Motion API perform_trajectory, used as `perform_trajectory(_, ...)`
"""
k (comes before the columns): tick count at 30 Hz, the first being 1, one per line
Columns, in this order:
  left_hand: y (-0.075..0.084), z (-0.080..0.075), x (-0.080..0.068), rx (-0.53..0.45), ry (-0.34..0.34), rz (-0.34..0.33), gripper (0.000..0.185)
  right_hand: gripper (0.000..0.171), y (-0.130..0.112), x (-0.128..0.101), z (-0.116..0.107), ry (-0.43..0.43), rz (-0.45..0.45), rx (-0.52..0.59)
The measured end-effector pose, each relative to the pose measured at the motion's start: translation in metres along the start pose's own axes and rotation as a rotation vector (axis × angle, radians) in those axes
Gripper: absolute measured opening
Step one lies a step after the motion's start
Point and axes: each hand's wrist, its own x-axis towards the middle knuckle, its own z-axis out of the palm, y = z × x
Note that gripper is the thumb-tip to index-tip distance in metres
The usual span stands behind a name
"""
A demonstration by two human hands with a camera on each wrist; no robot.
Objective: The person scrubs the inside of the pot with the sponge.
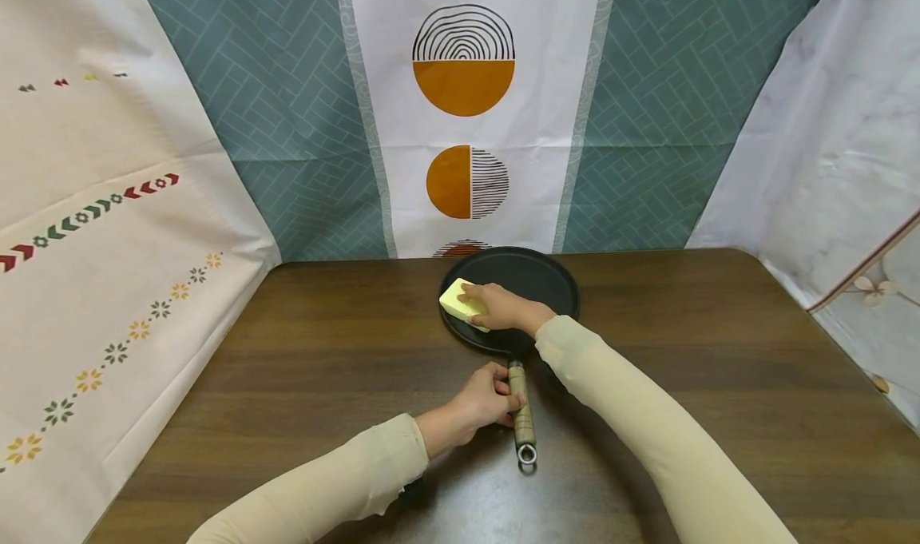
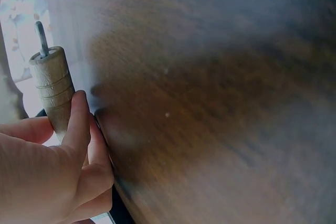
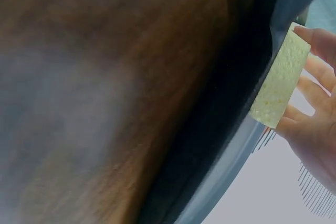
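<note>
A flat black round pan (image 1: pixel 532 282) lies on the brown wooden table (image 1: pixel 323 352), with its wooden handle (image 1: pixel 521 413) pointing toward me. My left hand (image 1: pixel 483 398) grips that handle (image 2: pixel 52 88), fingers curled round it. My right hand (image 1: pixel 500 304) holds a yellow sponge (image 1: pixel 460 301) down on the pan's left part, fingers on top of it. In the right wrist view the fingers (image 3: pixel 315 82) wrap the sponge (image 3: pixel 279 77) against the dark pan rim (image 3: pixel 231 124).
Patterned cloth backdrops hang behind the table and along both sides: a teal and white one with orange half-circles (image 1: pixel 463 89) at the back, a cream one (image 1: pixel 93 232) at left. The table's corner (image 1: pixel 747 253) shows at the back right.
</note>
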Motion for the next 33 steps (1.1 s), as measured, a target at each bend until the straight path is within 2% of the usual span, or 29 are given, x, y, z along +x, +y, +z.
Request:
perform_trajectory(15, -0.002, 0.002, 0.002, -0.001, 0.011, 0.012, 0.041, 0.054, 0.010, 0.026, -0.006, -0.015, 0.112, 0.019)
perform_trajectory(25, 0.000, 0.002, 0.002, 0.004, 0.007, 0.009, 0.041, 0.055, 0.016, 0.032, -0.012, 0.002, 0.141, 0.013)
perform_trajectory(33, -0.002, 0.002, 0.000, -0.012, 0.009, 0.014, 0.041, 0.057, 0.022, 0.036, -0.011, -0.007, 0.197, 0.027)
